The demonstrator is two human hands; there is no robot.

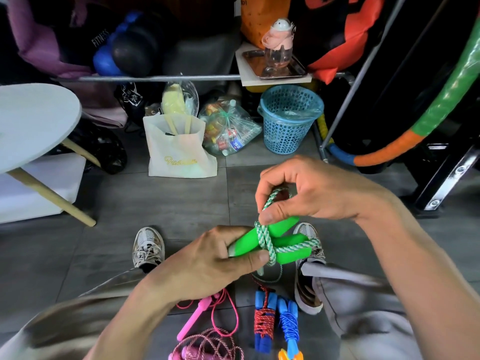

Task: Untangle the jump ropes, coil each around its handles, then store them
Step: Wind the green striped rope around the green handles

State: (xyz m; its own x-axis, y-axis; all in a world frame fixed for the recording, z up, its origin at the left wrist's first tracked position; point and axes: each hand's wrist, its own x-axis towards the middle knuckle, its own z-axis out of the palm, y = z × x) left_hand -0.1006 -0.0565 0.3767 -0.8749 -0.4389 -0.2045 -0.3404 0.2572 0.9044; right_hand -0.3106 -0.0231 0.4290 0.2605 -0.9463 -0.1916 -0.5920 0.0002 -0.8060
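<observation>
While hands (259, 224) full, blue basket (289, 120) (white bag (179, 149) beside) beyond.

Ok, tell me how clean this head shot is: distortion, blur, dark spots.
Head view: wide-angle bending is strong, with the shelf rail bowed and the edges stretched; the left hand, right hand and green handles are fairly sharp in even light; the forearms and trouser legs at the lower corners smear; the shelf back and right side are too dark for detail.

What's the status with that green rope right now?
Left hand grips the green handles. Right hand pinches the green-white rope, winding it on. Pink rope loose on floor; nothing blocking.
</observation>
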